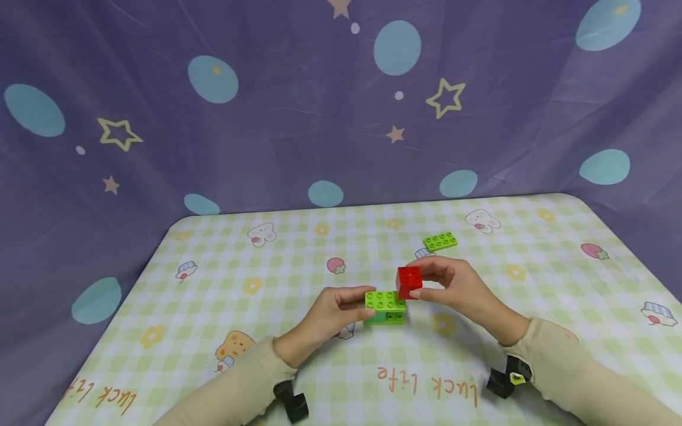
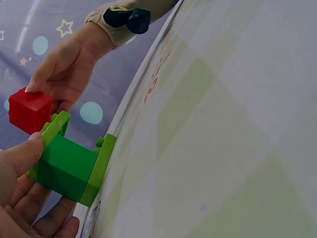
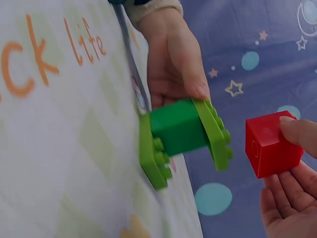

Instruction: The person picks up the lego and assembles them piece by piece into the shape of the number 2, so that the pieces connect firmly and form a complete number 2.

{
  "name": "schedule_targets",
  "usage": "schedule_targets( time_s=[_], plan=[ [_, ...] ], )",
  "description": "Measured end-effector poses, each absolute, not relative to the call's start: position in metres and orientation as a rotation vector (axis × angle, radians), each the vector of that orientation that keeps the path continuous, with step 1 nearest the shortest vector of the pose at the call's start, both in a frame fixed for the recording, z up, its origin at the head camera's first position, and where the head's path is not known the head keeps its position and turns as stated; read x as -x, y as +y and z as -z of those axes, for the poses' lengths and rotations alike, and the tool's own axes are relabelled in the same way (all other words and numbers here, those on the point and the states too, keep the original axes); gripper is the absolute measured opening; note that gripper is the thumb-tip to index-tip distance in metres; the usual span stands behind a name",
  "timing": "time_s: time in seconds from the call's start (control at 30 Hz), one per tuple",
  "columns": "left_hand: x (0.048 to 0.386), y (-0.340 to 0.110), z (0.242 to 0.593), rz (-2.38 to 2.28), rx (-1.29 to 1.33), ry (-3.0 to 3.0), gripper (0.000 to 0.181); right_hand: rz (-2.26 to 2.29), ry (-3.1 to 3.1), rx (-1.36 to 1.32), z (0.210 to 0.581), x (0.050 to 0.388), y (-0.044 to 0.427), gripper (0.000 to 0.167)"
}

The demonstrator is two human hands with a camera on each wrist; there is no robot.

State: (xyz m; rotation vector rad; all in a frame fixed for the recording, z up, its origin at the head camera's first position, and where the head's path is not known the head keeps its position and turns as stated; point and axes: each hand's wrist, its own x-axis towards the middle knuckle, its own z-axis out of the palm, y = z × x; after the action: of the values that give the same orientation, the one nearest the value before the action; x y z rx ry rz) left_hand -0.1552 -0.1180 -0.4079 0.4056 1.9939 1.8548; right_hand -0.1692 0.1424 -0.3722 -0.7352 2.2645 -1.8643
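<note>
In the head view my left hand [image 1: 333, 313] grips a small stack of toy building bricks standing on the table. A dark green brick [image 2: 67, 167] sits between two light green plates, the upper plate [image 1: 385, 301] and the lower plate [image 3: 152, 153]. My left thumb presses the upper plate's side in the left wrist view. Between thumb and fingers, my right hand [image 1: 460, 290] pinches a red cube-shaped brick [image 1: 409, 282], studs up. The red brick hangs just above the stack's right end, with a gap between them in the right wrist view.
Another light green plate [image 1: 440, 241] with studs lies on the table behind my right hand. A checked, printed cloth [image 1: 213, 302] covers the table. Behind its far edge hangs a purple curtain [image 1: 298, 118] with stars and blue ovals.
</note>
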Motion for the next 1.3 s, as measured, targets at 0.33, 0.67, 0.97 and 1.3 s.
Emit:
schedule_targets(
  time_s=[0.33, 0.67, 0.97, 1.3],
  plan=[
    [0.156, -0.118, 0.408, -1.868, -0.383, 1.961, 0.043, 1.882, 2.268, 0.835, 0.385, 0.167, 0.131, 0.034],
    [0.155, -0.118, 0.406, -1.867, -0.384, 1.969, 0.043, 1.854, 2.285, 0.827, 0.386, 0.166, 0.127, 0.034],
    [0.155, -0.118, 0.407, -1.871, -0.414, 1.962, 0.044, 1.824, 2.318, 0.843, 0.388, 0.165, 0.125, 0.034],
    [0.156, -0.118, 0.408, -1.869, -0.415, 1.965, 0.044, 1.853, 2.295, 0.812, 0.392, 0.163, 0.122, 0.033]
  ],
)
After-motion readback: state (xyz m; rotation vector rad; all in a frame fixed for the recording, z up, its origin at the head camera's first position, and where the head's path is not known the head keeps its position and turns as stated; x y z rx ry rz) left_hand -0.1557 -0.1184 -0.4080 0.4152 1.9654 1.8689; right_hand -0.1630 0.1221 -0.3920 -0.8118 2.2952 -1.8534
